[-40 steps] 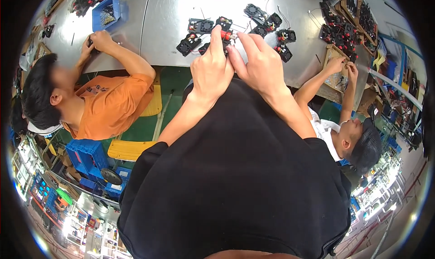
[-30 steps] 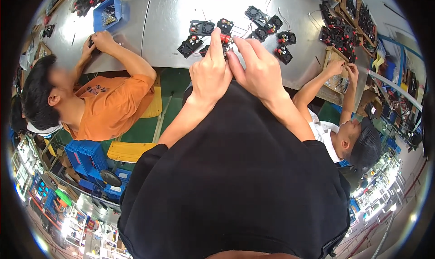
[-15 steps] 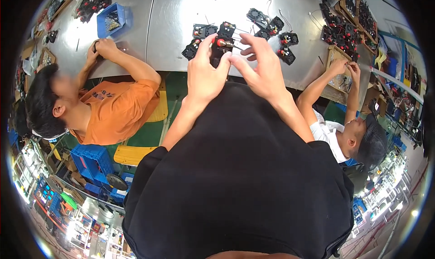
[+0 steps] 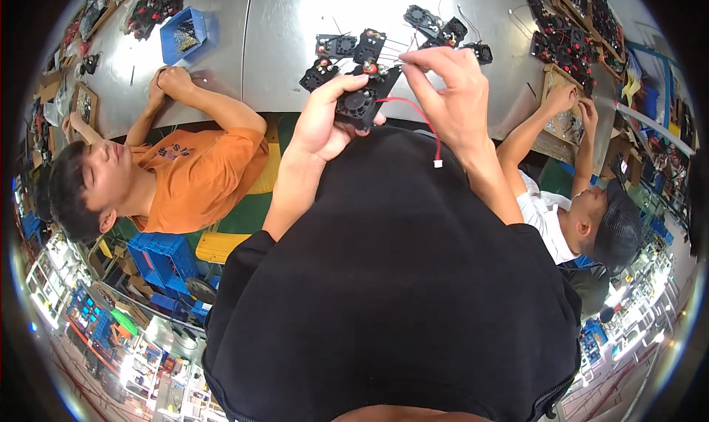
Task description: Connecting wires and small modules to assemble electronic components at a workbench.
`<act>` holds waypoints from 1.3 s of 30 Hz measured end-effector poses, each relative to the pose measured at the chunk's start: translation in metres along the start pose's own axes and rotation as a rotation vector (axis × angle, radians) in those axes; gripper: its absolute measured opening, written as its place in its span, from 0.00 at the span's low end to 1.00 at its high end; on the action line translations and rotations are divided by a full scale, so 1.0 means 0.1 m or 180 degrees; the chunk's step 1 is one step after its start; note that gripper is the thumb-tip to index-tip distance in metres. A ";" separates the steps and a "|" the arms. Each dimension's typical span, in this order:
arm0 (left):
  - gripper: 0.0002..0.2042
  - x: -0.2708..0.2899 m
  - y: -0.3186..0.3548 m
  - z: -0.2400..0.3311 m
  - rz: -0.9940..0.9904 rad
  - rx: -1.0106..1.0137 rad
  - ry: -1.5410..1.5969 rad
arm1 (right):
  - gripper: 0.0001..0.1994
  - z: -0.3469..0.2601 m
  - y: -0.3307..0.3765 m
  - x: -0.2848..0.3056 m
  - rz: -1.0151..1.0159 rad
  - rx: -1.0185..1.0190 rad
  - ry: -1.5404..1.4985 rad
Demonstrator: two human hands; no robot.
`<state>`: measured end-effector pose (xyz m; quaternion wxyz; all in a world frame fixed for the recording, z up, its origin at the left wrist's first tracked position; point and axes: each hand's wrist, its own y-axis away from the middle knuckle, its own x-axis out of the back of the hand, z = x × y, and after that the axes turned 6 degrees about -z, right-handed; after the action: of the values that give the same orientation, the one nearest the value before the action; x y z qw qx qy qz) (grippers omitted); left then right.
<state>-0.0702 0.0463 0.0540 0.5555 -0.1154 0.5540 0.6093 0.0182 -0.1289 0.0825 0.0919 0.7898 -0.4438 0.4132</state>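
My left hand (image 4: pixel 314 125) grips a black fan module (image 4: pixel 357 106), thumb on top and fingertips showing beneath its right side. Its round fan faces up, and a brass fitting with a red part (image 4: pixel 370 68) sits at its far end. From the module a red lead (image 4: pixel 417 109) curves right and hangs to a white plug (image 4: pixel 438 163). My right hand (image 4: pixel 459 100) is raised beside the module's far right corner. Its thumb and index finger are pinched near thin wires; what they hold is too small to make out. Similar modules (image 4: pixel 337 46) lie just beyond.
More black modules (image 4: pixel 449 32) with loose wires lie on the metal table (image 4: pixel 288 15). A blue bin (image 4: pixel 185 38) of small parts stands left, near a person in orange (image 4: pixel 199 174). At right, a person in white (image 4: pixel 545 226) works over a parts tray (image 4: pixel 565 120), beside piled modules (image 4: pixel 565 49).
The module has come nearer to me and turned, so its fan and red lead now show. My right hand has shifted right, its fingers closing into a pinch.
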 end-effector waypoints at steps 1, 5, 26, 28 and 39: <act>0.13 0.00 -0.01 0.00 0.0001 0.0010 -0.0003 | 0.06 0.02 -0.01 0.02 -0.0015 -0.0028 0.0068; 0.13 -0.01 -0.06 0.02 -0.0410 0.0209 0.0312 | 0.07 0.16 -0.04 0.07 -0.0137 -0.0259 -0.0358; 0.13 0.44 -0.32 -0.34 0.0598 -0.0654 -0.0151 | 0.15 0.47 0.46 -0.30 -0.1202 -0.1995 -0.2462; 0.13 0.49 -0.35 -0.33 0.0753 -0.0640 -0.0210 | 0.15 0.48 0.45 -0.34 -0.1209 -0.1981 -0.2413; 0.15 0.48 -0.20 -0.14 0.0920 -0.0769 -0.0085 | 0.16 0.65 0.48 -0.35 -0.1239 -0.2062 -0.2110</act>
<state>-0.0776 0.0561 0.0017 0.4516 -0.0924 0.4802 0.7462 0.0085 -0.1689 0.0044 0.2618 0.8777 -0.3990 -0.0437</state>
